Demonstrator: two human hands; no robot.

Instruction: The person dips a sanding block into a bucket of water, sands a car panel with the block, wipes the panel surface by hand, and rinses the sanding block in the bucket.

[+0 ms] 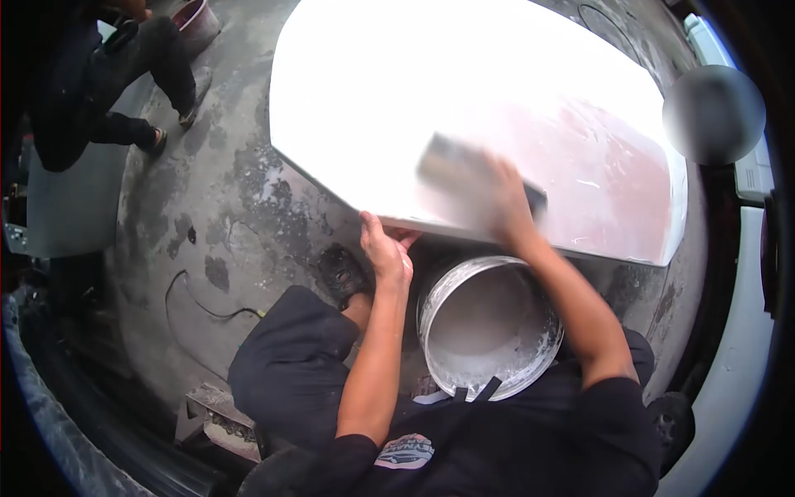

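Note:
A large white panel [389,99] with pinkish smeared patches lies in front of me, its near edge above my lap. My left hand [387,248] grips that edge, the thumb at the rim and the other fingers partly under it. On the panel's surface, my right hand [507,199] is closed over a long, dark-ended block [451,166], both blurred by motion. Below the near edge, between my legs, stands a round white bucket [493,327] holding cloudy greyish liquid.
Another person [124,83] in dark clothes is at the upper left, near a reddish bucket [197,25]. A thin hose [217,315] lies on the stained concrete floor [199,182]. A metal stand [217,422] is at lower left, and a white vehicle body [733,340] at the right.

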